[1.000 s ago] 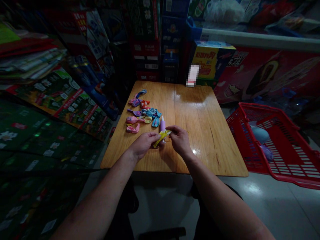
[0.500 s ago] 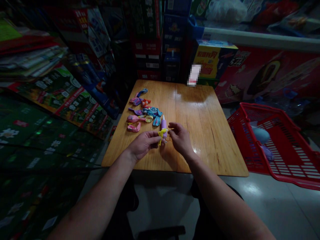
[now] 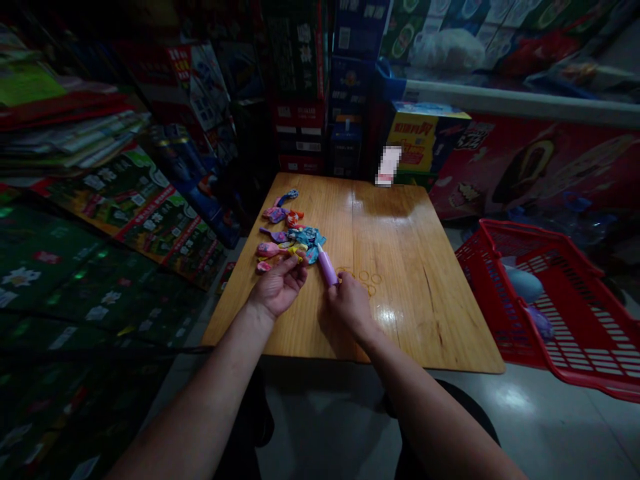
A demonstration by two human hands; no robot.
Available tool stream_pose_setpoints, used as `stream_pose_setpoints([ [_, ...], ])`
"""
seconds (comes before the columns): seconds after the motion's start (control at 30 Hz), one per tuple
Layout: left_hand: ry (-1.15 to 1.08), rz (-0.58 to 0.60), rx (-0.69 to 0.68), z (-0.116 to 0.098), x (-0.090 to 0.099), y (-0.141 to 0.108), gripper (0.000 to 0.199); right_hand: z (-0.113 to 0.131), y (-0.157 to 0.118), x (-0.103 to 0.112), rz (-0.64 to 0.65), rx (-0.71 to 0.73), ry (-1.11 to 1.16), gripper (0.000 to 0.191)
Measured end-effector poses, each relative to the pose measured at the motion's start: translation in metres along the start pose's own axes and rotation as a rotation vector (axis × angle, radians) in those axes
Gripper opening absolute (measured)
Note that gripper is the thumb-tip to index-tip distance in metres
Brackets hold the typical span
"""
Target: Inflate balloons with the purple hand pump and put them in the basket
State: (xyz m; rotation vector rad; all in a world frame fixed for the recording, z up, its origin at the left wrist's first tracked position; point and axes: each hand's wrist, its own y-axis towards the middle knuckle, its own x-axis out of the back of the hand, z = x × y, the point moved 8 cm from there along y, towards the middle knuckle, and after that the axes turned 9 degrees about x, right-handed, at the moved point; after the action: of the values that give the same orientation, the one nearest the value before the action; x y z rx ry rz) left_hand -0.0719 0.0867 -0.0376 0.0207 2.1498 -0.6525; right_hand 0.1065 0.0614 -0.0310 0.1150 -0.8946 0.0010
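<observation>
My right hand (image 3: 351,303) is closed around the rear end of a purple balloon pump (image 3: 327,268), whose pale nozzle points away and to the left. My left hand (image 3: 280,285) is pinched, palm turned up, with a yellow balloon (image 3: 299,254) at its fingertips. Beyond it lies a loose group of uninflated balloons: a teal patterned one (image 3: 311,237), a pink one (image 3: 270,249), an orange-red one (image 3: 295,218) and several more. Thin yellowish rubber bands (image 3: 371,279) lie on the wood just right of the pump.
The wooden table (image 3: 410,307) spans the middle. At its right stands a red shopping basket (image 3: 545,353) with a light blue balloon (image 3: 524,285) and a purple item inside. Stacked cartons (image 3: 140,200) crowd the left, and a yellow and blue box (image 3: 417,137) stands behind the table.
My right hand has taken hold of the pump, which now tilts left. My left hand has moved left with the yellow balloon, away from the right hand. The rubber bands are now uncovered.
</observation>
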Motion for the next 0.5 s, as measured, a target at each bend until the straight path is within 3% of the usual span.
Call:
stream_pose_setpoints([
  [0.1,0.018,-0.027,-0.074,-0.013,0.005,0.000,0.015,-0.016,0.006,0.006,-0.036,-0.075,0.219,0.018],
  [0.17,0.009,-0.057,-0.128,-0.021,0.009,-0.002,0.011,-0.025,0.007,0.006,0.007,-0.142,0.426,0.020],
  [0.27,-0.010,-0.122,-0.096,-0.021,0.018,-0.001,0.009,-0.028,0.004,0.010,0.101,-0.205,0.662,0.024],
  [0.5,-0.008,-0.204,-0.112,-0.017,0.026,0.003,0.011,-0.013,-0.012,0.043,0.181,-0.024,0.631,0.022],
])
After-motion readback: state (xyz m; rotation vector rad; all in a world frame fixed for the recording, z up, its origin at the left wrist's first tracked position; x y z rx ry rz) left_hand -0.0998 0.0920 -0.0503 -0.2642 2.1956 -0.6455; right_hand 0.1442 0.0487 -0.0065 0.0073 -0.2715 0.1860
